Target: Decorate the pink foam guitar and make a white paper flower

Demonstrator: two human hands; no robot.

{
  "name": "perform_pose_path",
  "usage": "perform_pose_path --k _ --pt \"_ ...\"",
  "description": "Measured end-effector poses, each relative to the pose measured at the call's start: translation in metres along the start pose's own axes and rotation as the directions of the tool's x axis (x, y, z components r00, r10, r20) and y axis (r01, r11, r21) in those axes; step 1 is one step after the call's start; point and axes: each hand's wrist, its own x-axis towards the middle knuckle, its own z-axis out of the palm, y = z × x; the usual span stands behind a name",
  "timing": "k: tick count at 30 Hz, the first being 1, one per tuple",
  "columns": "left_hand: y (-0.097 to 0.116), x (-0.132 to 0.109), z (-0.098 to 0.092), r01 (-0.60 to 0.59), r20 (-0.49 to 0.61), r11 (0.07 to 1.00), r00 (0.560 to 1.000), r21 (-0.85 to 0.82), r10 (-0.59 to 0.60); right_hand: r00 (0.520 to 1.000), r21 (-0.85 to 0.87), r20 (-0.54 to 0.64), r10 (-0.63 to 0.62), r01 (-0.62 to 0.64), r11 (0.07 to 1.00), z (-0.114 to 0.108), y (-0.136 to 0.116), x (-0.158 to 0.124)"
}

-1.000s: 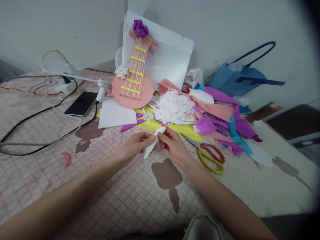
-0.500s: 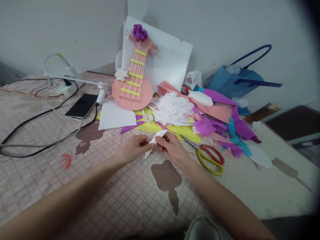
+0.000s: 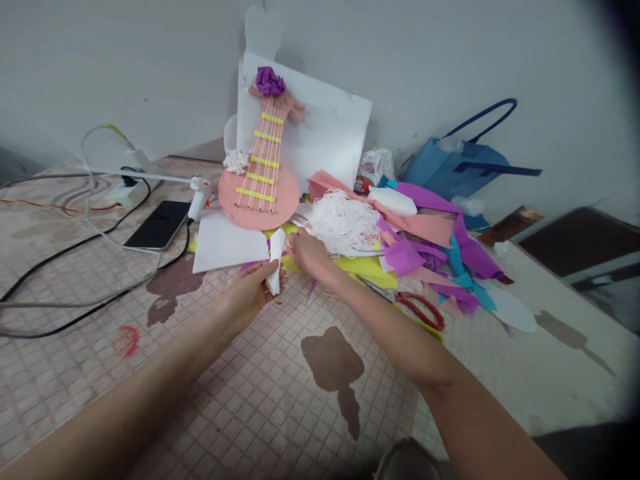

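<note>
My left hand [image 3: 257,287] is closed on a folded strip of white paper [image 3: 276,248], pinched near its lower end and standing roughly upright. To its right, my right hand [image 3: 307,253] reaches to the edge of the craft pile, fingers curled together. It covers the spot of a small round white piece, and what its fingertips hold is hidden. Behind the hands lies a heap of white string [image 3: 340,223] on yellow paper [image 3: 370,269]. A pink paper guitar [image 3: 285,193] with yellow bars, string and a purple paper flower [image 3: 270,81] leans against a white board [image 3: 330,127].
Scissors [image 3: 420,312] lie under my right forearm. Purple, pink and blue paper scraps [image 3: 405,257] spread to the right, near a blue bag [image 3: 450,163]. At left are a glue gun [image 3: 199,199], a phone [image 3: 157,225], cables and a white foam sheet [image 3: 225,247].
Both hands were together on the folded white paper. My left hand has moved left with it; my right hand has let go and moved forward to the pile. The view has shifted slightly.
</note>
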Motion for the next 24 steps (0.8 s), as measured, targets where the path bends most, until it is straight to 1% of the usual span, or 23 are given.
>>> perform_pose_path --k 3,9,11,13,16,18,19,21,22,23,24 --pt "-0.001 0.0 0.001 0.009 -0.011 1.0 1.0 -0.005 -0.009 1.0 -0.023 0.0 -0.025 0.025 0.999 -0.004 0.0 0.009" --pt "-0.001 -0.001 0.001 0.01 0.008 1.0 1.0 0.01 -0.011 0.995 -0.036 -0.028 -0.093 0.092 0.995 -0.01 0.006 0.026" --pt "-0.001 -0.001 0.0 0.008 0.023 1.0 1.0 0.009 -0.008 0.993 -0.017 -0.044 -0.112 0.112 0.994 -0.012 0.008 0.026" --pt "-0.002 -0.001 -0.001 0.02 0.043 1.0 0.999 0.016 -0.02 0.991 0.004 -0.077 -0.113 0.113 0.994 -0.019 0.014 0.018" --pt "-0.004 0.0 -0.002 0.043 0.051 0.998 0.998 0.044 -0.045 0.986 0.046 -0.151 -0.067 0.075 0.996 -0.038 0.035 -0.011" --pt "-0.006 0.0 -0.002 0.031 0.052 0.998 0.998 0.059 -0.034 0.975 0.149 -0.221 -0.025 0.06 0.987 -0.055 0.057 -0.042" --pt "-0.006 0.0 -0.002 0.022 0.058 0.998 0.998 0.063 -0.025 0.975 0.165 -0.224 -0.001 0.039 0.985 -0.064 0.069 -0.06" --pt "-0.007 -0.001 -0.001 0.02 0.07 0.998 0.997 0.065 -0.024 0.99 0.15 -0.122 0.074 -0.055 0.987 -0.077 0.094 -0.101" --pt "-0.007 -0.002 0.0 0.031 0.069 0.997 0.997 0.064 -0.036 0.991 0.146 -0.033 0.127 -0.121 0.982 -0.081 0.105 -0.121" --pt "-0.008 -0.002 0.0 0.041 0.062 0.997 0.997 0.063 -0.045 0.983 0.142 0.053 0.176 -0.181 0.973 -0.083 0.115 -0.141" --pt "-0.008 -0.002 0.001 0.051 0.052 0.997 0.997 0.062 -0.054 0.972 0.133 0.093 0.214 -0.225 0.965 -0.083 0.123 -0.159"
